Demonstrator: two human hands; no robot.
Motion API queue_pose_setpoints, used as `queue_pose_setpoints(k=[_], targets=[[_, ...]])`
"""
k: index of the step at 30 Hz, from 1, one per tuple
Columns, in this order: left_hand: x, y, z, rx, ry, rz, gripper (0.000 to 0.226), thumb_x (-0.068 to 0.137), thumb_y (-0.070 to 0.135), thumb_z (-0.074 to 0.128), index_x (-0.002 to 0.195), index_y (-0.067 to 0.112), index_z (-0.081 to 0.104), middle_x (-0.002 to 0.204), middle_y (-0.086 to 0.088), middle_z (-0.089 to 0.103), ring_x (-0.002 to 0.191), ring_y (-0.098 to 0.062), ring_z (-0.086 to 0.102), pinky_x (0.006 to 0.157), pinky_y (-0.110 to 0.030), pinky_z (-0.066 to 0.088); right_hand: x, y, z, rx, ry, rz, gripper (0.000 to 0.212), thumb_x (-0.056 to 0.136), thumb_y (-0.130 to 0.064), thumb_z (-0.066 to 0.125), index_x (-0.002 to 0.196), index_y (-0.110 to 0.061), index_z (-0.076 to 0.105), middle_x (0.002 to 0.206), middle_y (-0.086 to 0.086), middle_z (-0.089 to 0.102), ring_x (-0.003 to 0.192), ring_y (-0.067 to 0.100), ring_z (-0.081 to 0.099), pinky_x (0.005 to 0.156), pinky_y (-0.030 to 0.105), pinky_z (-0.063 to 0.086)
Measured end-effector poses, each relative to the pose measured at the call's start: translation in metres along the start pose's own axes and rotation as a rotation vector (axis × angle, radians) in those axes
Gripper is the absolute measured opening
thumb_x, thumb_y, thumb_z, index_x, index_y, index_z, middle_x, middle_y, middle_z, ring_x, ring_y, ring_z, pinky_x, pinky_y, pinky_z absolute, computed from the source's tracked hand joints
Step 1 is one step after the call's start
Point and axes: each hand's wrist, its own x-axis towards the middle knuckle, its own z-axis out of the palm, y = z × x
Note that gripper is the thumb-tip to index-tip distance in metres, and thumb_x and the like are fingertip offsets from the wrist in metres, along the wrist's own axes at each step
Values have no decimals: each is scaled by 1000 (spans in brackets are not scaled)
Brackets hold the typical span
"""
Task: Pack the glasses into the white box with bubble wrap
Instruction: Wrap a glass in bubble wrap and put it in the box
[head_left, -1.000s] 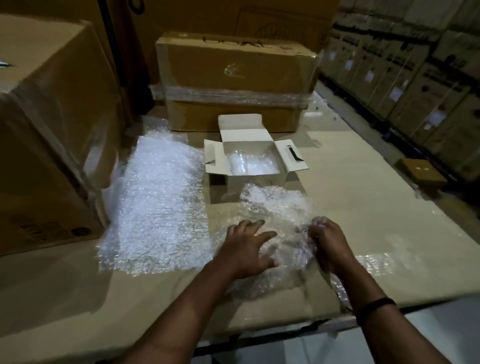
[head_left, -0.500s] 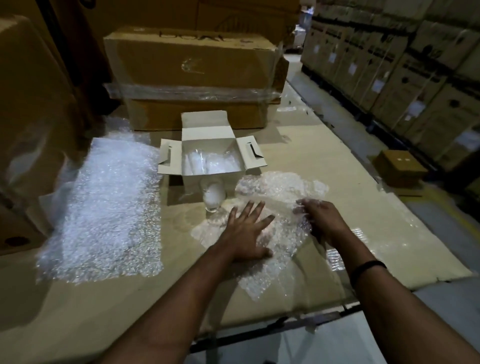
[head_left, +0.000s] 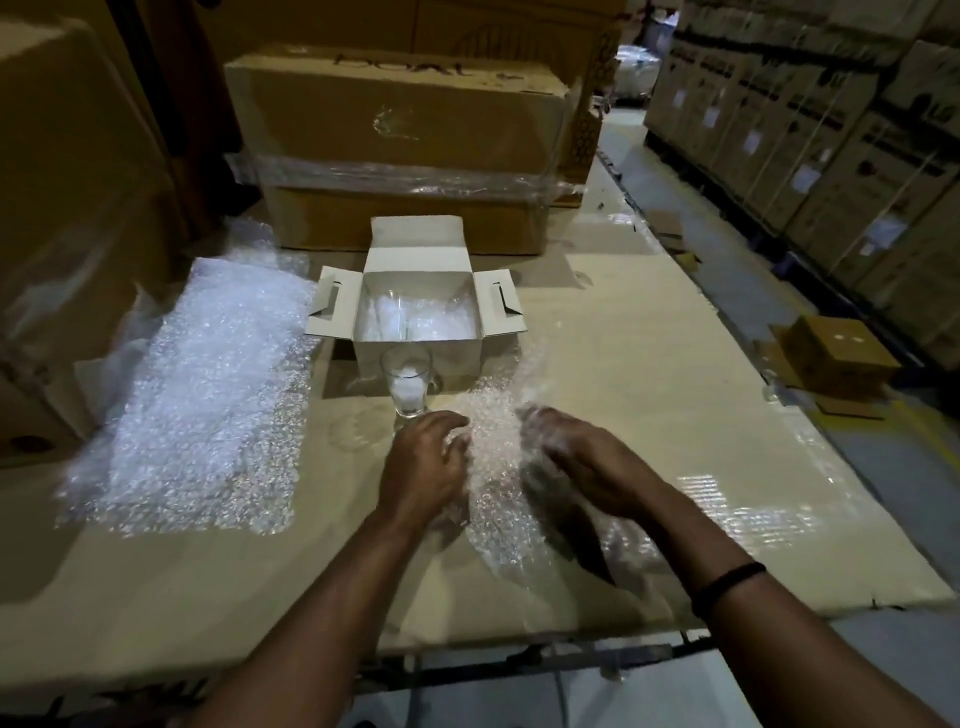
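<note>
Left hand (head_left: 423, 465), right hand (head_left: 584, 465); fingers curled

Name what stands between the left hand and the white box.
In the head view, a clear glass stands upright there, just before the white box's near wall; the left hand grips bubble wrap.

Dim, warm, murky feed on my end. Light comes from overhead: it sparkles off the spare sheet (head_left: 197, 395) by the desk's (head_left: 649, 338) left edge and glares on film near the right edge. The white box (head_left: 415, 353) casts a soft shadow near-left. The right hand (head_left: 587, 462) and bubble wrap (head_left: 493, 467) smear with motion blur. The stacked cartons (head_left: 831, 156) bow at the frame's edge.
</note>
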Motion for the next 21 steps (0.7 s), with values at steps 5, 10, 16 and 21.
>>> queue_pose_setpoints(k=[5,10,16,21], targets=[[-16,-8,-9,-220,63,-129,35,97,40,52,127,25,61,113,6,66,92,-5,63,77,-25,53,4,-15,26,-611,-307,-195,66,93,-55,27,153,-26,22,160,0,22,147,22,19,112,39,23],[-22,-12,-10,-137,-16,-144,66,87,58,55,146,35,34,99,12,62,80,-9,60,69,-27,49,-1,-6,31,-635,-287,-238,74,89,-45,61,152,-23,27,159,3,25,146,25,24,110,41,29],[-15,-14,-5,50,47,-74,27,86,22,68,112,29,72,84,5,72,73,-16,63,75,-34,53,-19,22,16,-380,124,153,78,75,-25,72,146,-22,39,146,7,46,127,28,49,101,36,43],[-11,-19,3,322,-31,-33,10,82,26,64,81,27,74,74,1,68,77,-27,61,70,-36,46,-23,30,13,-107,327,383,23,83,-22,59,105,-27,63,93,2,70,86,24,64,74,32,51]])
